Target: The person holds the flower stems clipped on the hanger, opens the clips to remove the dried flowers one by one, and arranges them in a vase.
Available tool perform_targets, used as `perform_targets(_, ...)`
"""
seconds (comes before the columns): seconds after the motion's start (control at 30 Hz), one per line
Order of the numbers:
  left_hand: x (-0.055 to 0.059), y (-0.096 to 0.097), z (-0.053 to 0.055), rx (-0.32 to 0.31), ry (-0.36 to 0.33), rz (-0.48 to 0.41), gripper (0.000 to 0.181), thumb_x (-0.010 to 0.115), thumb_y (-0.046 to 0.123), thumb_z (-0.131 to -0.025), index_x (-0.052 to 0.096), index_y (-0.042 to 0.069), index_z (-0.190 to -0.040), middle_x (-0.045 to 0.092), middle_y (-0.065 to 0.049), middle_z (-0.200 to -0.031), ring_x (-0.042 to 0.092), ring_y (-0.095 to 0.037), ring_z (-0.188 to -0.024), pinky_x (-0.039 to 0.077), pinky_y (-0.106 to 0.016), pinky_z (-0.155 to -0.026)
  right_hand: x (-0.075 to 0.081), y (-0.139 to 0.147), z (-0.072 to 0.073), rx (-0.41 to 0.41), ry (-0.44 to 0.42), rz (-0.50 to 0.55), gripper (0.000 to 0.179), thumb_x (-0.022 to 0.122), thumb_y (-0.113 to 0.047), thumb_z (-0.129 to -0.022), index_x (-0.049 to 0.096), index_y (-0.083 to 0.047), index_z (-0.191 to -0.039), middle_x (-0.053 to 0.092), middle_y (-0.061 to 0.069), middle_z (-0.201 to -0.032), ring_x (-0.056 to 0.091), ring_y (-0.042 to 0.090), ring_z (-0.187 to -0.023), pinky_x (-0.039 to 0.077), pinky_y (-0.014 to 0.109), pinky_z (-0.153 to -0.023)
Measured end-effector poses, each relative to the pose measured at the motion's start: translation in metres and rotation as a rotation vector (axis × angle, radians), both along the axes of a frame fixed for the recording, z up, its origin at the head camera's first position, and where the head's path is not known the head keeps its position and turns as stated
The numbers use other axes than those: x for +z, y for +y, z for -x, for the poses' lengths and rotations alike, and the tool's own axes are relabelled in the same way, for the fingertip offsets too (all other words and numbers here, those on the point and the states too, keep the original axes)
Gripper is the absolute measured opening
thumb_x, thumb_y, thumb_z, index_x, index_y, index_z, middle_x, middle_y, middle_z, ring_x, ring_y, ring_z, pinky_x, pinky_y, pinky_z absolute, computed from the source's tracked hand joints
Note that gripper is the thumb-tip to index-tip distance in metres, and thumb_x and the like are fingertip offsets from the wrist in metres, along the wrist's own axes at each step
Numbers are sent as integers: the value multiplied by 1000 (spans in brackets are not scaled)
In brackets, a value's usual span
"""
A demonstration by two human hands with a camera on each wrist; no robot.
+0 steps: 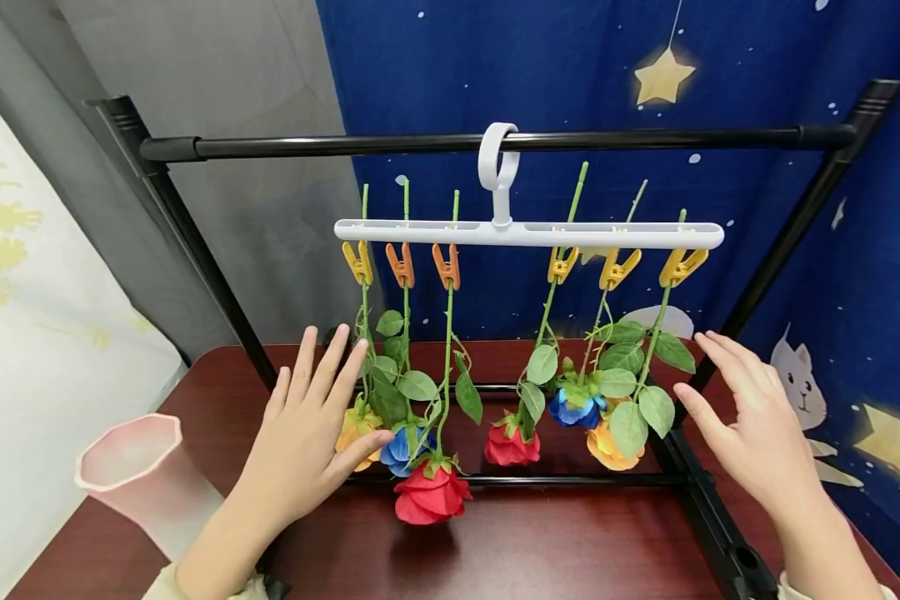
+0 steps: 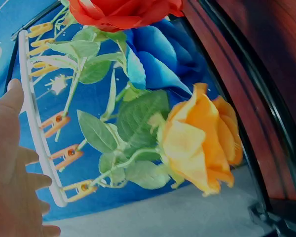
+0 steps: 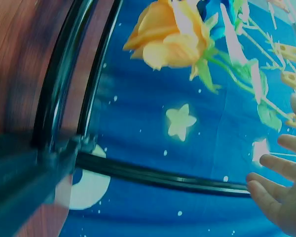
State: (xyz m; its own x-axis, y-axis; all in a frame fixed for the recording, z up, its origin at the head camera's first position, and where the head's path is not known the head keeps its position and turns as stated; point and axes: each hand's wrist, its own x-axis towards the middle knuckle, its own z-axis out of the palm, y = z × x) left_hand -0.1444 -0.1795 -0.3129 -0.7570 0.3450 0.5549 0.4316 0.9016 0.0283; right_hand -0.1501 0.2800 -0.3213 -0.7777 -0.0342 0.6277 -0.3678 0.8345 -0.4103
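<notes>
A white clip hanger (image 1: pixel 528 234) hangs by its ring from the black rack's top bar (image 1: pixel 307 146). Its yellow and orange clips (image 1: pixel 401 265) pinch the stems of several artificial roses, blooms down. On the left hang a yellow rose (image 2: pixel 200 140), a blue rose (image 1: pixel 407 450) and a red rose (image 1: pixel 432 493). To the right are another red rose (image 1: pixel 512 442), a blue rose (image 1: pixel 576 406) and a yellow rose (image 1: pixel 613 442). My left hand (image 1: pixel 307 425), fingers spread, overlaps the left flowers' leaves in the head view. My right hand (image 1: pixel 753 417) is right of the flowers, fingers extended, holding nothing.
A pink-and-white vase (image 1: pixel 153 479) stands on the dark red table (image 1: pixel 525 542) at the left. The rack's lower bars (image 1: pixel 570 481) and right foot (image 1: pixel 708 517) cross the table. Behind hangs a blue star-print curtain (image 1: pixel 570 67) beside a grey one (image 1: pixel 225 75).
</notes>
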Motion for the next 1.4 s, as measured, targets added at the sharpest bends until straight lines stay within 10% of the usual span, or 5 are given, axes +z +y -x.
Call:
perform_targets(0.2,5,15,3,-83,35,-33,90,53,67,-92,13,25,-161,7,0,-169,1,-32,-156,30,-73,-107,-3,-15,1,-36,137,107,42,72,-13,-90,63,-9,-131,61,16,-129,46,-3,-107,27,-2,-84)
perform_targets(0.57,13,50,6,-166,29,-96,87,59,56,-93,13,25,-161,9,-1,-169,0,-30,-156,23,-75,-110,-14,-22,13,-18,21,275,23,72,-14,-91,71,-6,-113,54,-32,-102,50,-17,-85,42,-2,-72)
perform_targets(0.83,20,79,9,-274,25,-130,82,57,50,-97,14,21,-161,11,-1,-169,1,-28,-157,28,-72,-109,-17,-26,16,-7,-197,343,31,67,-26,-96,70,-3,-117,63,20,-129,55,30,-129,45,3,-64)
perform_targets(1.1,21,102,14,-379,57,-134,79,58,45,-98,17,17,-160,14,-3,-168,5,-29,-156,27,-62,-116,-19,-30,15,23,-220,357,29,70,-26,-93,71,-6,-114,53,-30,-83,43,0,-45,40,21,-46)
perform_targets(1.4,32,137,27,-514,91,-149,76,63,38,-97,27,8,-156,26,-9,-164,12,-25,-156,24,-43,-123,-24,-34,19,84,-270,351,29,74,-21,-90,70,-3,-113,67,-8,-87,62,-1,-61,52,19,-55)
